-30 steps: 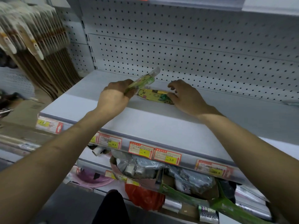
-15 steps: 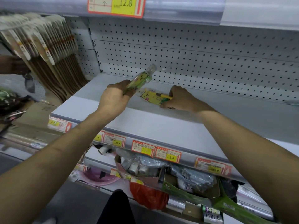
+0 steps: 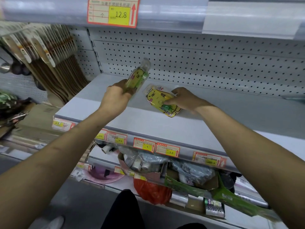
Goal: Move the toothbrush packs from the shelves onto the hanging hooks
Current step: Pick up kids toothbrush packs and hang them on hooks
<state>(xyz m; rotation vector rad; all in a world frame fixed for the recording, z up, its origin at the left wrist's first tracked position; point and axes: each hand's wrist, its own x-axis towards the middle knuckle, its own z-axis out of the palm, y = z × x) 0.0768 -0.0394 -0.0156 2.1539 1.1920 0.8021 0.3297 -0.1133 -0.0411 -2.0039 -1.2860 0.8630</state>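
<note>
My left hand (image 3: 115, 98) grips a yellow-green toothbrush pack (image 3: 137, 76) by its lower end and holds it upright above the grey shelf (image 3: 148, 123). My right hand (image 3: 183, 100) grips a second yellow toothbrush pack (image 3: 158, 100) with a cartoon face, tilted up off the shelf. The two packs are close together but apart. Behind them rises the white pegboard wall (image 3: 198, 63); no hook shows on it here.
A shelf edge with a 12.8 price tag (image 3: 113, 13) hangs overhead. Brown carded items (image 3: 49, 58) hang in a dense row at the left. The lower shelf holds bagged goods, a red bag (image 3: 151, 190) and green packaging (image 3: 231, 197). Price tags line the shelf front.
My right hand closed on the yellow pack lying on the shelf and lifted it, tilting its face toward me. My left hand raised its pack more upright. The view tilted upward.
</note>
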